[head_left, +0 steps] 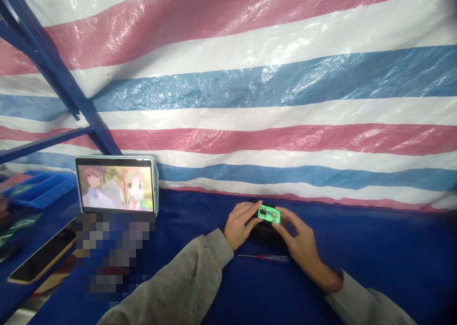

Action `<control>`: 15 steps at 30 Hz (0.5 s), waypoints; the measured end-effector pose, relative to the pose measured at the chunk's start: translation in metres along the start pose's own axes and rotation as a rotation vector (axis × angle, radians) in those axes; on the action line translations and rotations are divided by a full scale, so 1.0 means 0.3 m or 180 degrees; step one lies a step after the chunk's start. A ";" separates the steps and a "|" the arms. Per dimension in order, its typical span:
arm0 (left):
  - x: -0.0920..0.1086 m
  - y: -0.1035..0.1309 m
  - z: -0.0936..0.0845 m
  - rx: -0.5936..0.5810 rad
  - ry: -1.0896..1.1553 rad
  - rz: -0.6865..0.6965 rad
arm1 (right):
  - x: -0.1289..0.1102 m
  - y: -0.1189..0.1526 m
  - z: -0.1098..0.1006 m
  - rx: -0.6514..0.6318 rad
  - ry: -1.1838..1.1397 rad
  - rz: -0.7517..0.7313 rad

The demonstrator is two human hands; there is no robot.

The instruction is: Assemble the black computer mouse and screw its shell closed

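Note:
A small green circuit board (269,214) with dark and silvery parts is held between my two hands. My left hand (242,222) pinches its left end, and my right hand (298,234) grips its right end with thumb and fingers. Under and behind the board is a black object (266,234), partly covered by my hands; its shape is hard to make out. Just in front of my hands a thin screwdriver (266,257) lies on the blue table surface (374,249).
A tablet (116,187) showing a cartoon stands at the left. Beyond it are a blue tray (43,196) and blue metal bars (60,77). A phone (44,253) lies at the left edge. A striped plastic sheet (271,87) hangs behind the table.

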State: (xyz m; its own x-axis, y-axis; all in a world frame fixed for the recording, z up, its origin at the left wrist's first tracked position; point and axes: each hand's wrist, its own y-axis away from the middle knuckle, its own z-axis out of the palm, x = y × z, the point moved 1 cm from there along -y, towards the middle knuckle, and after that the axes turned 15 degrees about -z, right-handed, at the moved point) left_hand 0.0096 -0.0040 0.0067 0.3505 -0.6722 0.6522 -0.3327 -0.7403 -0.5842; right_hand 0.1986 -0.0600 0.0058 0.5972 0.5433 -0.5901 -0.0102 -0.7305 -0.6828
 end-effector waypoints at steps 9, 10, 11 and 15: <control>0.006 -0.003 0.001 0.0024 0.0018 0.0033 | -0.002 -0.001 -0.007 -0.0053 -0.0020 -0.0046; 0.006 -0.002 0.001 0.0029 0.0020 0.0032 | -0.003 -0.002 -0.008 -0.0064 -0.0012 -0.0042; 0.005 -0.002 0.002 0.0033 0.0023 0.0031 | -0.003 -0.003 -0.008 -0.0075 -0.0004 -0.0042; 0.006 -0.002 0.002 0.0038 0.0035 0.0061 | -0.007 -0.004 -0.009 -0.0170 0.0032 -0.0068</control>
State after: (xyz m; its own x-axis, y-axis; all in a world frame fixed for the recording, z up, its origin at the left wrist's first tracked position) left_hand 0.0109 -0.0050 0.0079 0.3344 -0.6862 0.6460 -0.3289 -0.7273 -0.6023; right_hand 0.1996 -0.0615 0.0090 0.6049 0.5549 -0.5711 0.0454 -0.7400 -0.6710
